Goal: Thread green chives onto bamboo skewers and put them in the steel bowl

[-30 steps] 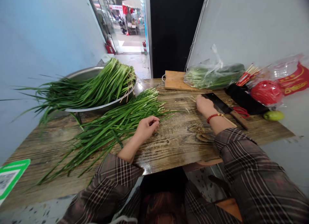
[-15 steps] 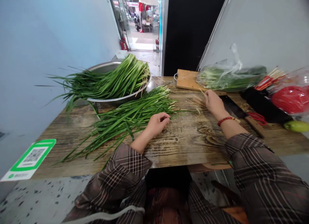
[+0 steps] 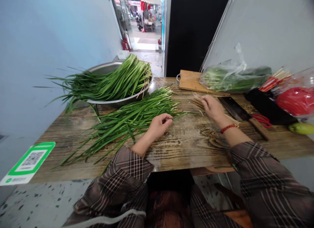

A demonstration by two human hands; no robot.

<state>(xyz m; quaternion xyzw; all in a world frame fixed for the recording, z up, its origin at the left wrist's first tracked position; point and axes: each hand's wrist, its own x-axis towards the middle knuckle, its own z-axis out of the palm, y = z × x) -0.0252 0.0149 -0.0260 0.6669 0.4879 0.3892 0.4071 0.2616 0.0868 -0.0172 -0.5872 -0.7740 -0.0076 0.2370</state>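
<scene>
My left hand [image 3: 160, 126] rests curled at the right edge of a loose pile of green chives [image 3: 132, 115] on the wooden table [image 3: 181, 156]. What its bent fingers hold, if anything, is hidden. Over a bundle of thin wooden skewers [image 3: 196, 103] is my right hand [image 3: 213, 107], its fingers pinched together at a skewer; a red bead bracelet circles the wrist. A cleaver [image 3: 235, 109] with a wooden handle lies just right of that hand.
A metal basin [image 3: 108, 68] heaped with skewered chives [image 3: 122, 78] stands at the back left. Behind my right hand are a cutting board [image 3: 191, 80] and bagged greens [image 3: 230, 78]. Red-handled scissors [image 3: 262, 120], a black sleeve-like item [image 3: 270, 107] and a red bag [image 3: 296, 100] lie right.
My right hand has moved slightly left over the skewers, and more of the cleaver blade shows. My left hand has stayed nearly still.
</scene>
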